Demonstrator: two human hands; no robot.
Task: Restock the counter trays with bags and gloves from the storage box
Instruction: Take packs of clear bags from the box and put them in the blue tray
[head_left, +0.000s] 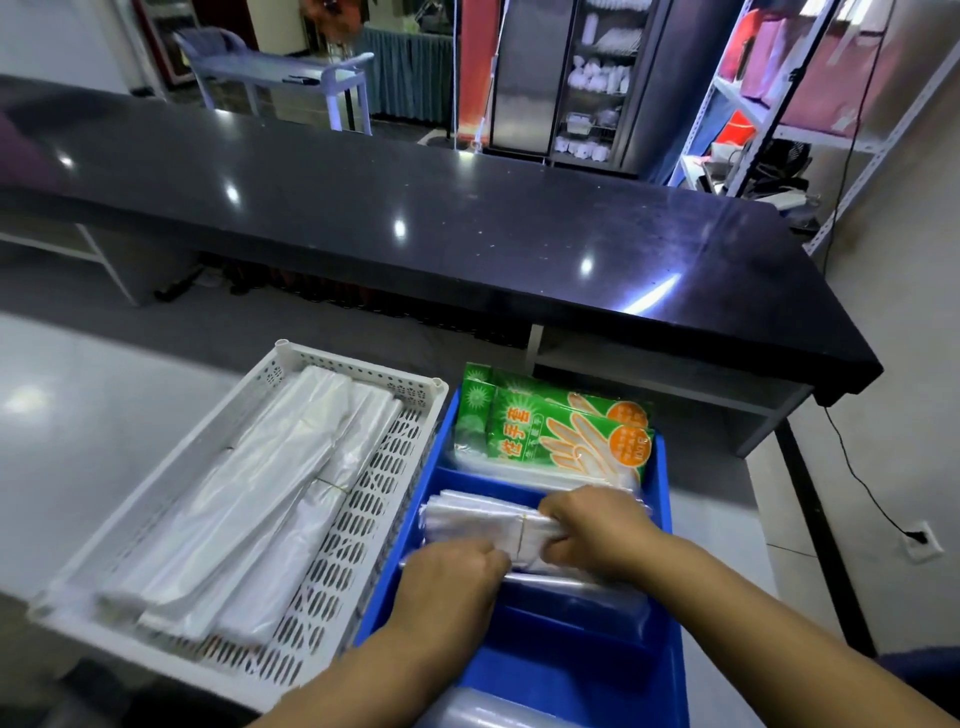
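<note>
A blue divided tray (662, 525) sits on the counter in front of me. Its far compartment holds green packs of disposable gloves (561, 431). In the middle compartment lies a banded bundle of clear plastic bags (478, 519). My right hand (592, 525) grips the bundle's right end from above. At the bundle's near left side my left hand (452, 577) is closed on its edge. To the left stands a white perforated tray (358, 525) filled with long folded white bag bundles (249, 514).
A long black countertop (467, 208) runs across behind the trays. Beyond it are a metal cabinet (561, 78), a shelving rack (779, 104) on the right and a light table (291, 73). A cable runs to a wall socket (922, 540) at right.
</note>
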